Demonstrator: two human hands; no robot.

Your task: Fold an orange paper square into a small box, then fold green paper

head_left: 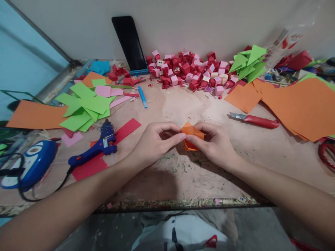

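Between my two hands is a small folded piece of orange paper (193, 131), held just above the middle of the table. My left hand (163, 141) pinches its left edge between thumb and fingertips. From the other side, my right hand (213, 139) grips it, the thumb pressed on its front and the fingers behind. The paper has creased, angled faces; its underside is partly hidden by my fingers. Green crumbs lie on the wooden table (157, 181) beneath it.
To the left lie a blue glue gun (104, 143), red paper strips and green squares (89, 104). A red-handled cutter (259, 121) and orange sheets (300, 104) are on the right. Behind, many red and pink paper cubes (185, 69) are heaped beside a leaning phone (129, 43).
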